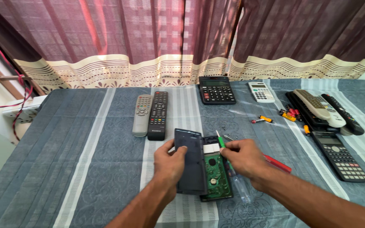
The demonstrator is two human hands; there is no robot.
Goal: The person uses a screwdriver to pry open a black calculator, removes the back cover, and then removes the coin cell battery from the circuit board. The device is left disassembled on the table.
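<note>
Nearest, at the front of the grey striped cloth (pixel 85 169), the left hand (pixel 170 162) grips a dark back cover (pixel 189 162), its long axis running away from the camera, beside the green circuit board (pixel 217 173), while the right hand (pixel 243 158) pinches a green-tipped screwdriver (pixel 221 142).

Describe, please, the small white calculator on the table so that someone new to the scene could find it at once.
Start at the blue-grey striped tablecloth and look to its far edge, below the maroon curtains. There a large black desk calculator lies, and the small white calculator sits apart to its right. It is the only white one; the other calculators are black, and it is smaller than them.
</note>
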